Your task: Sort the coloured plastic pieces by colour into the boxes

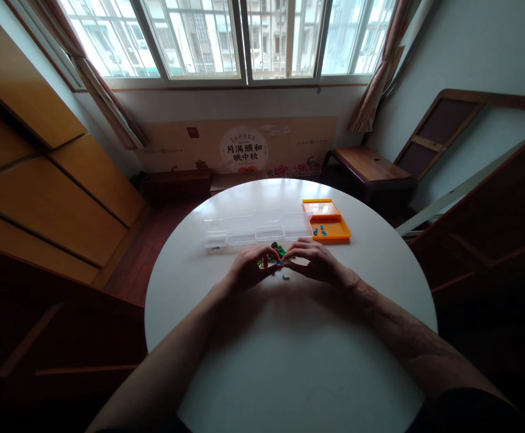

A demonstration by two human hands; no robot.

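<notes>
Sorting looked underway: left hand and right hand met over the bead pile just before the clear box, fingertips pinched together on small pieces; which piece, I cannot tell. Next calls for a careful pinch.

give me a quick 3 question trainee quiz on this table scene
1. True or false: the orange plastic tray holds a few small blue pieces.
2. What lies between the left hand and right hand? A) scissors B) small coloured plastic pieces C) a cup
3. What stands left of the orange tray on the round white table?

Key: 1 true; 2 B; 3 clear plastic compartment boxes.
</notes>
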